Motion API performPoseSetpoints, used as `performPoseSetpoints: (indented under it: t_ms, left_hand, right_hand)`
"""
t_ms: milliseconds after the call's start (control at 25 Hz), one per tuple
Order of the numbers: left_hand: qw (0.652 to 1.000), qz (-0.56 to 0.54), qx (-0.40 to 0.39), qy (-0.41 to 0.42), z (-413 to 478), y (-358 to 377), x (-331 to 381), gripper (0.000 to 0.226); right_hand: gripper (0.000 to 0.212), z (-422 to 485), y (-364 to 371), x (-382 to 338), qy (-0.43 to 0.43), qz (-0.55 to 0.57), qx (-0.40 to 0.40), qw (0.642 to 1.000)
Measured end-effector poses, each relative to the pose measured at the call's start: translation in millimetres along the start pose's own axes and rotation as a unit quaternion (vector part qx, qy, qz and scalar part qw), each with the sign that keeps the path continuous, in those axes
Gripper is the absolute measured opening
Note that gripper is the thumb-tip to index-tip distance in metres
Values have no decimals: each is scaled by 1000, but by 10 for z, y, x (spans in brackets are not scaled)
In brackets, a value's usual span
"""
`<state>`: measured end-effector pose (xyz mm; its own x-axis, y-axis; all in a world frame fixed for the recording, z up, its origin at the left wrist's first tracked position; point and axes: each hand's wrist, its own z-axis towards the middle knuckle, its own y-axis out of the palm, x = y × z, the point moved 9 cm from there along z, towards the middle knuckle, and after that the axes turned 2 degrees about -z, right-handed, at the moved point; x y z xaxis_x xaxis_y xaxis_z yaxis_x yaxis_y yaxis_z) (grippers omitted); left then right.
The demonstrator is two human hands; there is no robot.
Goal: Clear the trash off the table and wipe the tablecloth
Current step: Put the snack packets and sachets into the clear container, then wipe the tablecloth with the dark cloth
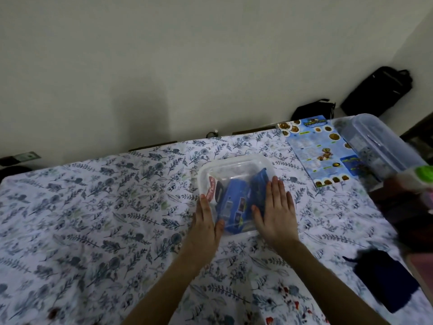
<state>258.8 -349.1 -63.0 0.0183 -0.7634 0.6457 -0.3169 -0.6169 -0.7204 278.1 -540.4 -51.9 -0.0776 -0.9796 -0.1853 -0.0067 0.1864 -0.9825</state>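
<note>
A clear plastic container sits in the middle of the white tablecloth with a blue leaf print. Blue wrappers and a red-and-white packet show through its lid. My left hand grips the container's near left edge, thumb on the lid. My right hand lies flat on the right side of the lid, fingers stretched out and pressing down.
A blue illustrated leaflet lies at the far right, beside a long clear plastic box. A dark blue cloth lies at the right edge. A green-capped object is blurred. Two black bags stand by the wall.
</note>
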Motion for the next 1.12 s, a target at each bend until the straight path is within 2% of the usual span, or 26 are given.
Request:
performPoseSetpoints:
  t_ms: [80, 160, 200, 280, 320, 360, 440, 520, 560, 640, 720, 800, 960, 1120]
  left_hand:
    - [998, 55, -20, -17, 251, 12, 37, 81]
    - [985, 163, -39, -45, 438, -34, 149, 81]
    - [974, 224, -13, -30, 468, -112, 296, 79]
    - [947, 303, 64, 87, 384, -70, 687, 66]
    - [933, 314, 77, 159, 250, 93, 877, 58]
    - [923, 309, 65, 219, 81, 317, 984, 52]
    - [919, 257, -2, 299, -226, 861, 1096, 41]
    - [925, 213, -61, 310, -394, 1311, 1151, 25]
    - [928, 202, -80, 304, -427, 1498, 1165, 24]
    - [941, 167, -89, 281, -420, 1735, 1194, 28]
    - [956, 143, -90, 241, -379, 1813, 1132, 30]
    - [957, 141, -102, 233, -349, 1829, 1017, 38]
    - [948, 92, -158, 261, -358, 1722, 822, 58]
    - [962, 46, -126, 236, -406, 1380, 595, 54]
  right_hand:
    - [83, 249, 21, 95, 9, -26, -25, 999]
    - [81, 452, -40, 177, 4, -16, -60, 998]
    - [78, 455, -123, 233, 3, 13, -53, 999]
    - [69, 126, -356, 469, 18, 114, 22, 993]
    - [61, -188, -416, 641, 28, 161, 55, 985]
    - [52, -546, -397, 815, 40, 185, 77, 979]
    - [45, -1254, -251, 1339, 93, 148, 103, 979]
    - [52, -1738, -78, 2035, 191, 87, 89, 974]
    - [59, -1889, -5, 2354, 243, 74, 61, 965]
    - [73, -1982, 83, 2764, 272, 60, 14, 960]
    - [84, -1900, 160, 2867, 248, 57, -27, 967]
    - [89, -1837, 193, 2870, 242, 55, -17, 969]
    - [78, -1800, 152, 2731, 226, 24, 47, 973]
    - [75, -1798, 94, 2438, 248, 110, 76, 959]
